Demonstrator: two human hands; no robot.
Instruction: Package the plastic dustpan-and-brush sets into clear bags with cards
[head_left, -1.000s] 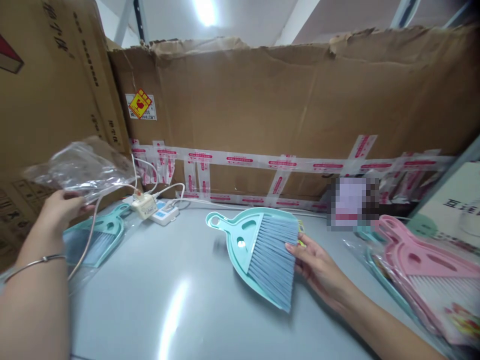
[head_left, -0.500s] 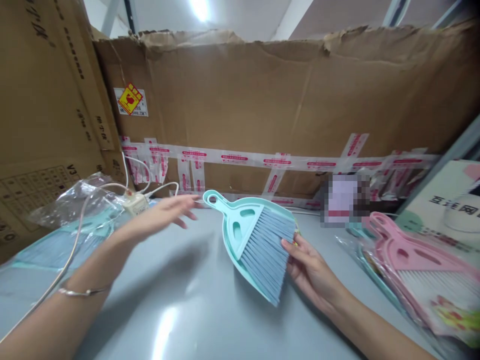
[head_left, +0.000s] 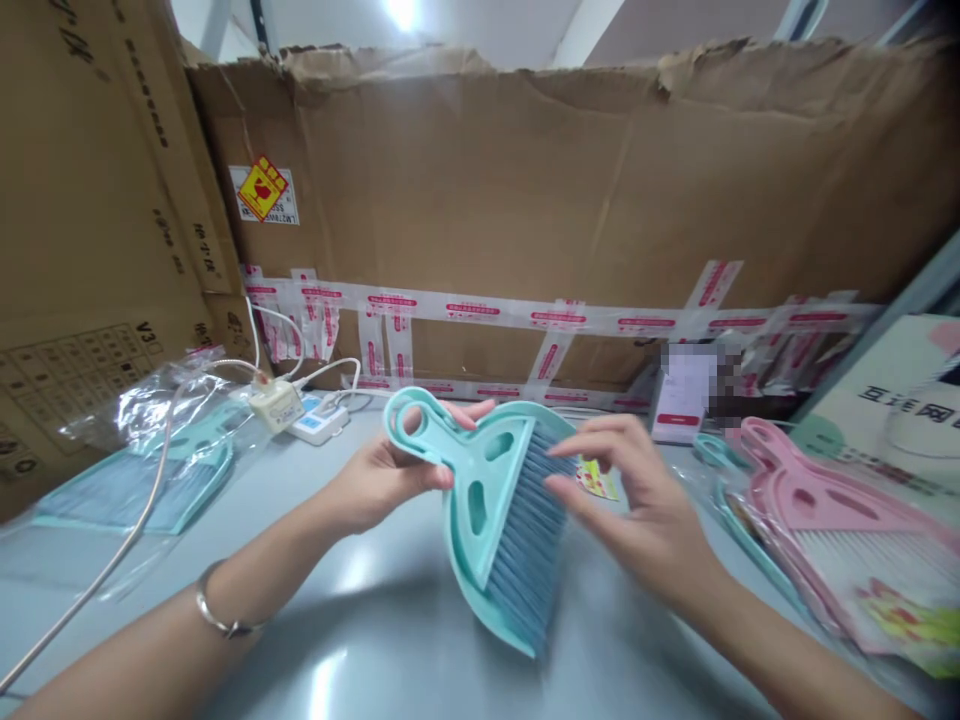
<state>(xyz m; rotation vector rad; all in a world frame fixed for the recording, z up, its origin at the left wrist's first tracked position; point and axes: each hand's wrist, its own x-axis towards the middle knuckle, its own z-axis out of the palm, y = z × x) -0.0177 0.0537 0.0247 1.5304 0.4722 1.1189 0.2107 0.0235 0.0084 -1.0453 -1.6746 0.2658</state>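
Note:
A turquoise dustpan [head_left: 469,600] with a hand brush [head_left: 529,510] nested in it is held up over the grey table, handles to the upper left and blue bristles to the right. My left hand [head_left: 386,480] grips the set just below the handle loops, thumb in front and fingers passing behind. At the bristle side is my right hand [head_left: 637,490], its thumb and fingers spread apart at the bristle tips; whether they touch is hard to tell. A small colourful label [head_left: 598,478] shows behind the right hand's fingers.
Bagged pink dustpan sets [head_left: 847,500] lie at the right, before a printed white box [head_left: 892,400]. A phone [head_left: 682,395] leans at the back. To the left are a bagged turquoise set [head_left: 142,480], a charger [head_left: 276,403] and a cable [head_left: 142,525]. Cardboard [head_left: 480,180] walls the back.
My left hand has moved right and closed round the handle end of the set. My right hand has loosened from the bristles, its fingers now apart. The set has tilted slightly.

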